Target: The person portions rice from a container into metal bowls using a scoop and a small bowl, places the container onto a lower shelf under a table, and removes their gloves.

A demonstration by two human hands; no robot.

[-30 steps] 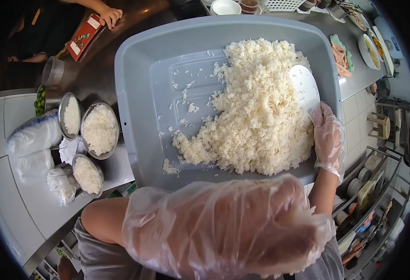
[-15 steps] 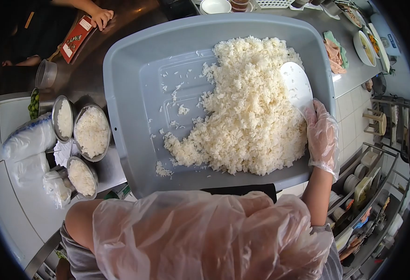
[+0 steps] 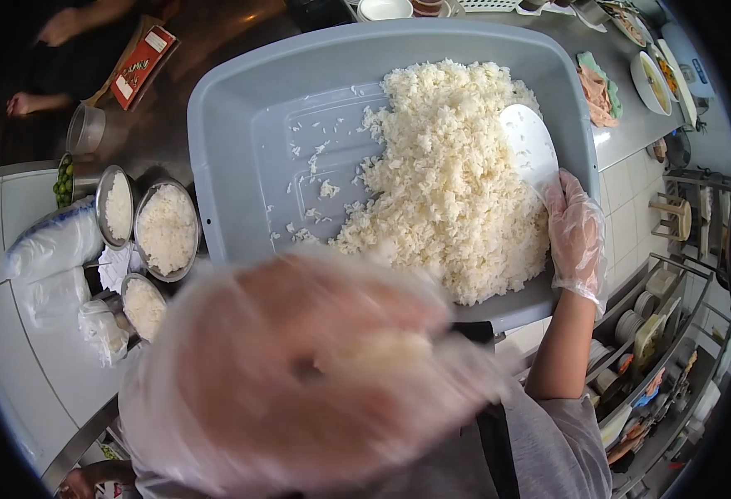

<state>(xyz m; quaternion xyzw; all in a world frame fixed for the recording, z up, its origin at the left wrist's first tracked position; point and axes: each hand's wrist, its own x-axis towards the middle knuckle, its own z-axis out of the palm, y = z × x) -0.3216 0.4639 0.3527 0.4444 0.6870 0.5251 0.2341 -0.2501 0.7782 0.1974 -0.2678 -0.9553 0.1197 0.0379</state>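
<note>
A big grey plastic tub (image 3: 224,91) holds a heap of cooked white rice (image 3: 453,183), with loose grains on the tub's bare left floor. My right hand (image 3: 576,237), in a clear plastic glove, is closed around the lower end of a white rice paddle (image 3: 529,145). The paddle's blade rests against the right side of the heap. Close to the camera, my left hand (image 3: 291,366) in its clear glove is smeared by motion and covers the tub's front left corner. A pale patch shows near its fingers, too blurred to name.
Metal bowls of rice (image 3: 166,229) stand left of the tub, near plastic bags (image 3: 54,241). A red booklet (image 3: 144,66) lies at the back left, close to another person's hand (image 3: 58,32). Cloths (image 3: 598,91) and a shelf rack (image 3: 656,333) are on the right.
My left hand has swung up over the tub's near edge, hiding some rice. My right hand still grips the paddle. The other person's hand has come off the red booklet.
</note>
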